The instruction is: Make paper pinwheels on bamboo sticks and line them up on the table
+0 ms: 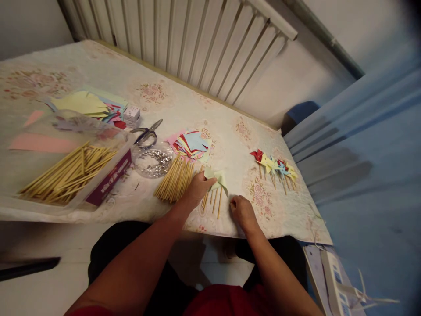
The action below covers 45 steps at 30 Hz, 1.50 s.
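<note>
My left hand [198, 188] pinches a folded pale green paper pinwheel [217, 178] just above the table, beside a loose pile of wooden sticks [176, 180]. A few single sticks [214, 201] lie under the pinwheel near the table's front edge. My right hand [242, 211] rests closed on the tablecloth to the right of those sticks, fingers curled; what it holds, if anything, I cannot make out. A stack of small coloured paper squares [192, 145] lies behind the stick pile.
Finished pinwheels on sticks [274, 167] lie at the right. A clear tray of sticks [70, 171] stands at the left, with a round dish of metal pins [154, 161], scissors [147, 132], a small box [131, 114] and coloured paper sheets [85, 104] behind. A radiator [184, 39] backs the table.
</note>
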Each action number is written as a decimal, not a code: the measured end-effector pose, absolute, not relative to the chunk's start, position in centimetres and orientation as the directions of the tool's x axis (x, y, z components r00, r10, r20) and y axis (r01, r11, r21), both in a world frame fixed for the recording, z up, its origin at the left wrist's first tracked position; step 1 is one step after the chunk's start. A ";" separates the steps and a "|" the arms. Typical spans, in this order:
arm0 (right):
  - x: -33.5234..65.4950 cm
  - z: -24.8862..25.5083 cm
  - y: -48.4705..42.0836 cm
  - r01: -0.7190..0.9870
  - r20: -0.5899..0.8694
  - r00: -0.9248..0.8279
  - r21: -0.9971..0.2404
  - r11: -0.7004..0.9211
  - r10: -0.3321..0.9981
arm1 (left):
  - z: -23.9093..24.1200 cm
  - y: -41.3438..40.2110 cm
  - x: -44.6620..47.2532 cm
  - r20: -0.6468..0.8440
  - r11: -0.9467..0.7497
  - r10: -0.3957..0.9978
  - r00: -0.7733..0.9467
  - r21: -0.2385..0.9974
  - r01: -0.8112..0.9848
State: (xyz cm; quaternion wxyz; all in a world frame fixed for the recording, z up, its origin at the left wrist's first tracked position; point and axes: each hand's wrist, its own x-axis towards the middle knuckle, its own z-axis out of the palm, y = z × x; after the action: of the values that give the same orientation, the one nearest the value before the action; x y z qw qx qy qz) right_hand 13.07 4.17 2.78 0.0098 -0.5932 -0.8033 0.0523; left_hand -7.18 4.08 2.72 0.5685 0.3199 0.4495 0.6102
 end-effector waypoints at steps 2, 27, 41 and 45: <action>13.3 3.2 4.3 0.950 -0.019 -0.269 -0.167 0.263 0.963 | 2.8 4.0 -7.2 -0.133 0.058 0.978 -0.160 0.914 -0.402; 6.4 6.8 3.2 0.659 0.489 -0.218 -0.564 0.497 0.845 | 4.1 3.6 -7.1 -0.079 0.041 0.987 -0.143 0.967 -0.252; 6.6 6.4 3.7 0.610 0.506 -0.211 -0.600 0.517 0.836 | 3.9 3.6 -7.0 -0.085 0.068 0.996 -0.031 0.934 -0.351; 6.7 6.4 3.7 0.610 0.503 -0.205 -0.605 0.512 0.840 | 3.8 3.6 -7.0 -0.082 0.070 0.997 -0.017 0.929 -0.363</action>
State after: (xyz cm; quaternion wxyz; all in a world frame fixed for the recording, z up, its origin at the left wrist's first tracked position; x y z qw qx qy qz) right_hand 6.69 3.70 6.38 0.4151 -0.4745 -0.7639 0.1381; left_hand -6.96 3.56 3.81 0.5946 0.3716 0.4260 0.5717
